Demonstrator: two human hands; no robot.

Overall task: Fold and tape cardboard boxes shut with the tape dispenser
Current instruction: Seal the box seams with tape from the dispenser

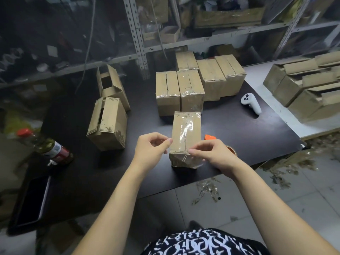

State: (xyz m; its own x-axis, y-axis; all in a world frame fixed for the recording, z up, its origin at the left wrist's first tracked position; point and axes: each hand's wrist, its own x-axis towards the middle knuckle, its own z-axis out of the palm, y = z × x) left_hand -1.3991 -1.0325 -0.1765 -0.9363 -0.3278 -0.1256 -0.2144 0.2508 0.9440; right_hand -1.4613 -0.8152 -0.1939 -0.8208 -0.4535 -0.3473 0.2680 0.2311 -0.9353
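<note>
Together, left hand (152,147) and right hand (211,153) pinch the taped box (185,126).

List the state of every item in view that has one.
front box, closed, taped along top, upright
left hand, fingers curled, tips at its near left corner; grip unclear
right hand, pinches its near top edge
two left boxes, flaps partly open, unsealed
back boxes, flaps closed, tape showing on some
tape dispenser, set down, mostly hidden behind right hand
bottle, capped, lying on its side
controller, lying flat, untouched
</note>
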